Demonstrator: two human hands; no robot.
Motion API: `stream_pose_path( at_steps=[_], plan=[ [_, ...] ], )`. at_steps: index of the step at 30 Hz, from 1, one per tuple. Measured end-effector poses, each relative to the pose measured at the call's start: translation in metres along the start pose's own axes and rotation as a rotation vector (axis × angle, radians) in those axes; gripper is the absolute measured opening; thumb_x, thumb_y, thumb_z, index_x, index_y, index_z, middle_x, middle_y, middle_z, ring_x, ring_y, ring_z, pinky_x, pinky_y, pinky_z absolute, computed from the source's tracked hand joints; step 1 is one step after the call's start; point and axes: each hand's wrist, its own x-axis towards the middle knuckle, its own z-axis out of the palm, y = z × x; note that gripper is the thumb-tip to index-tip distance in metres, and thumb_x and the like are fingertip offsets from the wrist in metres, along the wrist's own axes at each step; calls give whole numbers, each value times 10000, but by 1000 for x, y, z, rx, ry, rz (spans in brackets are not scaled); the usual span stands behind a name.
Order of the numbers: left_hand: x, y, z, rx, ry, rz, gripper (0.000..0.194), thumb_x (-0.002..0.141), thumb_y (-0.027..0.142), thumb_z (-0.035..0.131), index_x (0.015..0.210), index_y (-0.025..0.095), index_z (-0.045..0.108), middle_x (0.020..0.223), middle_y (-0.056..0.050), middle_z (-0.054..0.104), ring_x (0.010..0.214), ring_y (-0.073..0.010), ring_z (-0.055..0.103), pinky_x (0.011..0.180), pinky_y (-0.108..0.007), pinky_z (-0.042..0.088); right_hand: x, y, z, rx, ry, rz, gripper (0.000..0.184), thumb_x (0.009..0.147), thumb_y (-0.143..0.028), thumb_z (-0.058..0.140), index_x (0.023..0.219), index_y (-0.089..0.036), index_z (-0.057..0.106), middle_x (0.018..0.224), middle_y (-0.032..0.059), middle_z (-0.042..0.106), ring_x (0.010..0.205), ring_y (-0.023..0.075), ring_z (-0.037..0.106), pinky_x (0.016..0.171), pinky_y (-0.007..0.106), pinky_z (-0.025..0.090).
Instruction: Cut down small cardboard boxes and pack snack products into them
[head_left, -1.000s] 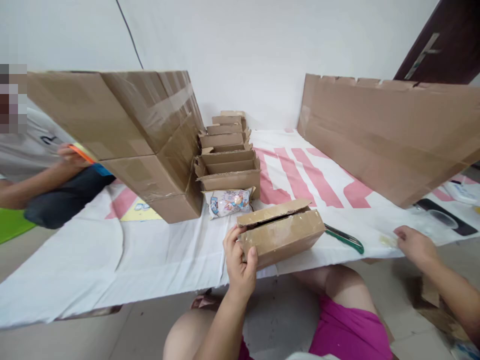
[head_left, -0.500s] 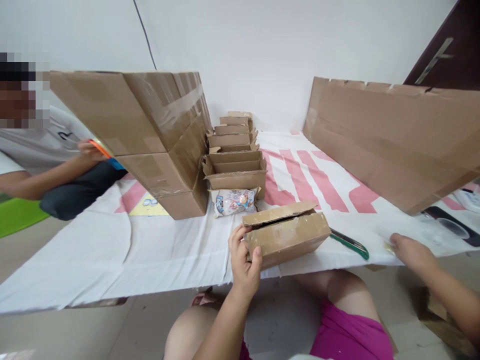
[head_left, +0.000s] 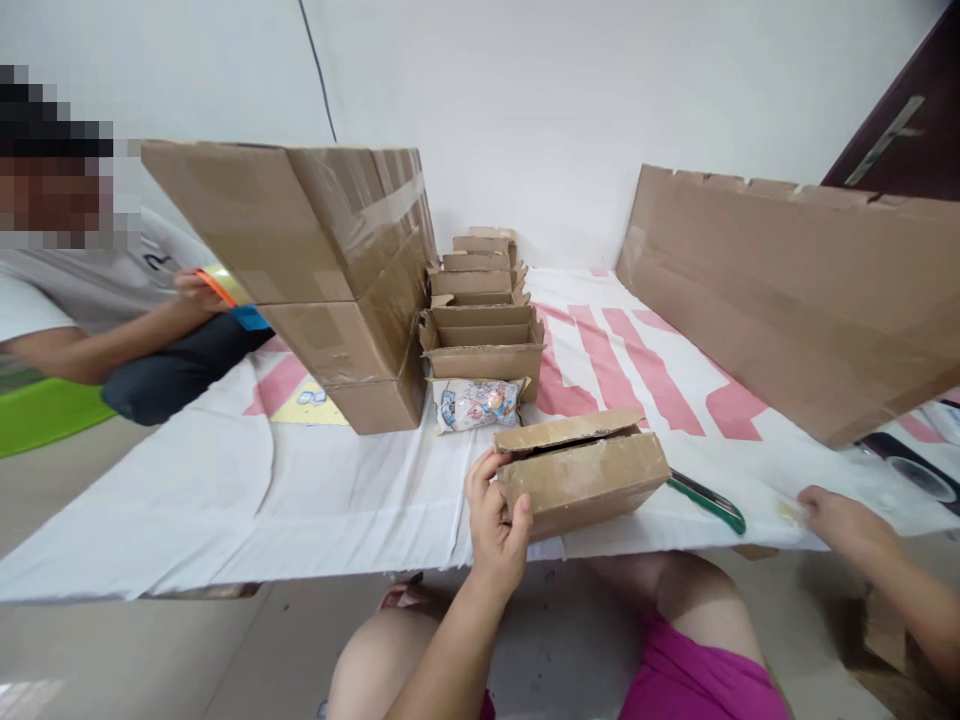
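My left hand (head_left: 499, 520) grips the left end of a small cardboard box (head_left: 592, 490), thumb on the near side and fingers behind. The box rests tilted near the table's front edge, its top flap slightly raised over a dark gap. My right hand (head_left: 836, 512) is low over the cloth at the right, fingers pinched by a small pale yellowish bit that I cannot make out. Between the box and that hand lies a green-handled cutter knife (head_left: 709, 500). Behind the box is a printed snack-like packet (head_left: 478, 404), leaning near an open cardboard box (head_left: 484, 362).
Taped cartons (head_left: 322, 270) form a tall stack at the left, with a row of open boxes (head_left: 480, 285) beside it. A large cardboard panel (head_left: 787, 290) stands at the right. A roll of clear tape (head_left: 921, 478) lies near the right edge. Another person (head_left: 97, 300) sits at the left.
The view has turned slightly left, so most things appear further right. My left hand keeps its hold on the box; my right hand stays low at the right.
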Motion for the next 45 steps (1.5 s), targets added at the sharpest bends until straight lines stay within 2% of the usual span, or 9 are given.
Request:
stream_pose_path(
  at_steps=[4,7,10,13,15,18,25,35,45],
  plan=[
    [-1,2,1,7,31,-31,120,946,302,486,934,194,537,1295,-138,489,1260,-272,480,1029,-479,437,8,-5,-9,2,142,-57,95,662,-242,583,634,-256,673,720,164,726,534,273,657,502,377,445],
    [0,2,0,57,25,-45,189,934,325,497,1052,187,548,1468,-173,328,1303,-296,446,1002,-471,461,8,-29,-21,12,276,-157,159,757,-356,549,727,-265,676,859,161,749,796,323,704,684,438,513],
    [4,2,-3,92,-53,8,222,941,291,471,1134,196,526,1534,-176,288,1357,-312,395,1058,-514,411,-3,-79,-42,95,553,-438,232,857,-404,507,859,-240,672,949,135,749,972,312,671,905,451,488],
    [9,1,-6,102,-86,66,264,936,257,462,1193,205,491,1429,-167,437,1340,-301,410,1088,-535,378,-24,-145,-68,230,752,-855,141,894,-323,570,950,-227,657,954,90,738,938,260,668,903,422,497],
    [11,1,-7,116,-86,68,254,928,253,465,1176,207,496,1375,-158,475,1297,-295,446,1066,-524,404,-40,-188,-83,326,673,-1035,125,899,-271,585,999,-233,650,990,72,725,955,238,656,910,415,496],
    [12,2,-9,135,-88,69,203,918,259,471,1111,210,515,1335,-150,499,1253,-295,477,1035,-514,429,-55,-242,-94,425,366,-1168,147,934,-262,535,1017,-241,655,1005,72,712,987,226,633,906,413,498],
    [11,3,-8,91,-62,39,183,917,285,467,1067,200,528,1329,-155,505,1245,-287,491,1029,-489,430,-52,-319,-79,508,-219,-975,208,806,-307,645,985,-201,658,929,51,672,827,183,624,753,339,520],
    [10,5,-9,85,-115,-1,188,930,315,454,1058,195,524,1362,-161,470,1265,-287,470,1031,-490,428,-57,-334,-79,347,-302,-877,263,760,-290,679,995,-199,608,905,25,629,821,166,604,726,299,488],
    [11,6,-9,95,-133,-14,185,927,294,457,1074,199,517,1373,-163,465,1271,-291,470,1033,-501,423,-58,-334,-78,354,-255,-906,215,749,-277,688,934,-198,612,897,33,641,825,171,604,741,314,487]
  ],
)
